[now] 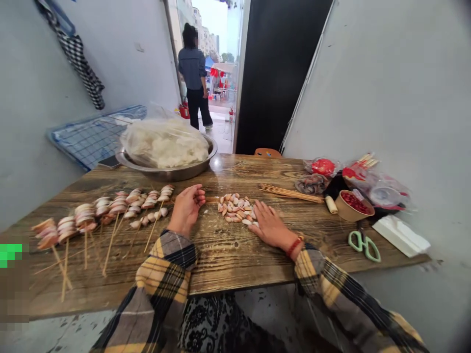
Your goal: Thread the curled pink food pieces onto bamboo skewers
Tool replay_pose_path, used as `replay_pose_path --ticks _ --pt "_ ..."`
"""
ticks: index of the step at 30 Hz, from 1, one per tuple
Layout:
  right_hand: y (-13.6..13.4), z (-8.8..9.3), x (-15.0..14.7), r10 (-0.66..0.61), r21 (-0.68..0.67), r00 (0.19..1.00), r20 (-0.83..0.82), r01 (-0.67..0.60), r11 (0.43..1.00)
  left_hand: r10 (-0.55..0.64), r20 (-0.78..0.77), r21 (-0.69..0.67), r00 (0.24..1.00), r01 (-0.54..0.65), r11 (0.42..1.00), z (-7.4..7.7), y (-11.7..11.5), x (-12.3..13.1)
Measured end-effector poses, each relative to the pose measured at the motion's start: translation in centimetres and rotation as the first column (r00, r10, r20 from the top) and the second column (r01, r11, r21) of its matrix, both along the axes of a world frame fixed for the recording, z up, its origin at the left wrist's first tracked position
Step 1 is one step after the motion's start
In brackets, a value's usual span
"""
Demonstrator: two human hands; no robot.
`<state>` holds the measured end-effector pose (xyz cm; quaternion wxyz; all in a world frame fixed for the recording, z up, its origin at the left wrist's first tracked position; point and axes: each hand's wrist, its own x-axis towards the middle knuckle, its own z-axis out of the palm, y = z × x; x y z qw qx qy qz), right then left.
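A small heap of pale pink food pieces [235, 208] lies on the wooden table [228, 255] between my hands. My left hand [187, 208] rests on the table just left of the heap, fingers curled into a loose fist around a thin skewer that pokes out toward the pieces. My right hand [269, 225] lies flat with fingers spread, its fingertips touching the heap's right edge. To the left, several filled skewers [110, 211] lie in a row. A bundle of bare bamboo skewers [290, 193] lies at the right.
A metal basin [169, 169] holding a bag of white food stands at the back. At the right are a paper bowl of red bits [353, 206], green scissors [364, 244], a white packet [400, 235] and plastic bags. A person stands in the far doorway [195, 73].
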<state>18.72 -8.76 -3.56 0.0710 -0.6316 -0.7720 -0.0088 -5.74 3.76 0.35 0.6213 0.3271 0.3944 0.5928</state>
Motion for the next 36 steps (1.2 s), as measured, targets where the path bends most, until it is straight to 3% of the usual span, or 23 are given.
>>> replay_pose_path --ticks 7,13,17,24,28,36 --pt "2.7 0.8 -2.4 0.08 0.226 0.987 -0.139 -0.047 0.973 -0.01 -0.034 -0.011 0.999 0.01 1.0 0.1 0.1 0.0" --pt "4.8 0.7 2.3 -0.049 0.367 0.963 -0.267 0.148 0.918 -0.031 -0.059 -0.003 0.998 0.031 1.0 0.2 -0.1 0.2" --pt "6.8 -0.1 6.3 -0.16 0.393 0.955 -0.249 0.251 0.885 -0.036 -0.073 0.001 0.997 0.036 0.999 0.0 -0.1 0.3" --pt "8.8 -1.4 10.3 -0.201 0.38 0.958 -0.205 0.267 0.886 -0.052 -0.115 0.005 0.992 0.053 0.999 -0.2 -0.3 0.1" --pt "9.4 -1.9 11.1 -0.138 0.331 0.958 -0.253 0.22 0.918 -0.053 -0.127 0.007 0.991 0.055 0.998 -0.2 -0.5 0.1" --pt "9.2 -1.2 10.5 -0.087 0.35 0.962 -0.259 0.177 0.92 -0.053 -0.146 0.012 0.988 0.055 0.998 -0.3 -0.6 0.0"
